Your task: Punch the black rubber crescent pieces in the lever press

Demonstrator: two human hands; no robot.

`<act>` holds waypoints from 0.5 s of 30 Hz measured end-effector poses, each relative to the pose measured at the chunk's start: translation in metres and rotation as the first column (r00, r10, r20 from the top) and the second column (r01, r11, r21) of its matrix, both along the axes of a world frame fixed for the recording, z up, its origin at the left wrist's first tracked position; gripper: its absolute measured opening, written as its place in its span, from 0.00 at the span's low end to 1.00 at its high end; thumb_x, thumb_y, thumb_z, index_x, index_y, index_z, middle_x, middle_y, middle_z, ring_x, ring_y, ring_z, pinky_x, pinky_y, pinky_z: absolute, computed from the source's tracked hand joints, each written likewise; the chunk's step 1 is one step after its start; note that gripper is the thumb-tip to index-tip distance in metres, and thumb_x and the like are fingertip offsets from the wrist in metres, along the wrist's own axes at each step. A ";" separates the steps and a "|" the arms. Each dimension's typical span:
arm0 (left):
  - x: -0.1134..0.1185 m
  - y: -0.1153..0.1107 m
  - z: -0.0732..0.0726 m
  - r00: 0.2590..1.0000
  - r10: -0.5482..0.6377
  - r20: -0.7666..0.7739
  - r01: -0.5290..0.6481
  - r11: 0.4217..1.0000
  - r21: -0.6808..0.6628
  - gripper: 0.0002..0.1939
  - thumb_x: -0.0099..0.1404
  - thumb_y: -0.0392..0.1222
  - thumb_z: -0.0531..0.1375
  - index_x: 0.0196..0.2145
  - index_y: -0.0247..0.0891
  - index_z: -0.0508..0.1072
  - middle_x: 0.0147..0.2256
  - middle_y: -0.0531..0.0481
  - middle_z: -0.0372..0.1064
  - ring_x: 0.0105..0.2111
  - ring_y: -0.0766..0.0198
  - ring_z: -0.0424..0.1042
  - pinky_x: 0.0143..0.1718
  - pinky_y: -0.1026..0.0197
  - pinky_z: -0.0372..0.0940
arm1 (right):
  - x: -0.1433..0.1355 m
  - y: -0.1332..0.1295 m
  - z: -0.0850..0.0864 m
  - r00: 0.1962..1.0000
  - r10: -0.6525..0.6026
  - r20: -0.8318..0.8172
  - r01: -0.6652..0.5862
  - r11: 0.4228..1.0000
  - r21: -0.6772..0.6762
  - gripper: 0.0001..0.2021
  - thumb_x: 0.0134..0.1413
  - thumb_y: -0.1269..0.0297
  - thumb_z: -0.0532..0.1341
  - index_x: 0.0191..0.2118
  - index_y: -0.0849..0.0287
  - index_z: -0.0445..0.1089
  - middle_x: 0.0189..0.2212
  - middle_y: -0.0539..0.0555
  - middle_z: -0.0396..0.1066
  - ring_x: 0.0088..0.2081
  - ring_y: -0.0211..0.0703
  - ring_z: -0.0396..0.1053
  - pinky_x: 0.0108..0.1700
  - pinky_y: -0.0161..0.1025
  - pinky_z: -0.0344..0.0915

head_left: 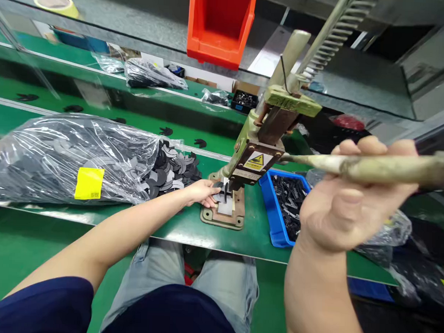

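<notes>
My left hand (pixel 202 192) pinches a flat dark curved piece (pixel 217 189) at the base of a hand press. That piece lies over the metal plate (pixel 226 206) on the press base (pixel 220 220), beneath the ram; its far side is partly hidden. My right hand (pixel 346 200) is around the long lever handle (pixel 378 168), palm toward me and fingers loosely curled behind it. The lever runs to the press head (pixel 256 160), which carries a yellow warning label. Left of the base, loose dark curved pieces (pixel 171 169) spill from a clear plastic bag (pixel 69 156).
A blue bin (pixel 278 236) of small black parts stands right of the press. An orange bin (pixel 221 40) sits on the shelf above, beside a tall spring (pixel 332 34). Behind, a green belt (pixel 136 117) carries several dark pieces. Plastic bags (pixel 383 235) lie at right.
</notes>
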State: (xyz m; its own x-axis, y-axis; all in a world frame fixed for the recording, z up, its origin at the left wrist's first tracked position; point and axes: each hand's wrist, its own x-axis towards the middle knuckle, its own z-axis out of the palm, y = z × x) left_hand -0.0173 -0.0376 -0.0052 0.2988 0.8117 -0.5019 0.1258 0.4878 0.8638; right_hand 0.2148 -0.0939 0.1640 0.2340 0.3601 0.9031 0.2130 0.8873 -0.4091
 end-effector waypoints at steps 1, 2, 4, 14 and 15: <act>-0.003 -0.005 0.003 1.000 0.011 0.025 -0.011 0.999 0.031 0.20 0.69 0.54 0.68 0.35 0.38 0.65 0.23 0.49 0.77 0.19 0.66 0.77 0.20 0.70 0.68 | 0.002 0.002 0.001 1.000 0.012 -0.007 -0.012 1.000 -0.017 0.31 0.59 0.47 0.65 0.65 0.54 0.65 0.61 0.60 0.65 0.68 0.58 0.66 0.69 0.61 0.60; -0.008 -0.012 0.006 0.999 0.019 0.046 -0.022 0.997 0.071 0.22 0.67 0.56 0.69 0.35 0.39 0.64 0.23 0.50 0.76 0.20 0.65 0.77 0.20 0.70 0.68 | 0.004 0.003 -0.006 1.000 0.006 -0.029 -0.007 1.000 -0.023 0.32 0.59 0.48 0.66 0.65 0.54 0.64 0.63 0.61 0.63 0.70 0.59 0.63 0.70 0.62 0.60; -0.019 -0.029 0.015 0.997 0.017 0.078 -0.029 0.986 0.165 0.26 0.64 0.61 0.70 0.33 0.39 0.63 0.21 0.51 0.75 0.20 0.64 0.78 0.19 0.70 0.67 | 0.004 0.000 -0.037 0.994 -0.041 -0.098 0.036 0.998 -0.051 0.27 0.59 0.53 0.67 0.61 0.54 0.66 0.61 0.61 0.66 0.65 0.56 0.68 0.67 0.60 0.65; -0.029 -0.106 0.052 0.983 -0.104 0.151 0.059 0.959 0.277 0.28 0.61 0.66 0.69 0.32 0.39 0.64 0.22 0.54 0.73 0.19 0.64 0.77 0.18 0.69 0.67 | -0.065 -0.064 -0.190 0.957 0.289 0.006 -0.198 0.672 -0.714 0.13 0.60 0.55 0.68 0.45 0.57 0.73 0.39 0.57 0.80 0.37 0.43 0.78 0.40 0.40 0.76; -0.026 -0.108 0.053 0.984 -0.116 0.138 0.073 0.957 0.282 0.28 0.61 0.66 0.69 0.32 0.39 0.65 0.21 0.54 0.73 0.19 0.63 0.77 0.18 0.69 0.67 | -0.068 -0.067 -0.191 0.959 0.283 -0.004 -0.199 0.664 -0.721 0.12 0.61 0.55 0.67 0.43 0.57 0.73 0.39 0.56 0.79 0.37 0.42 0.77 0.39 0.39 0.76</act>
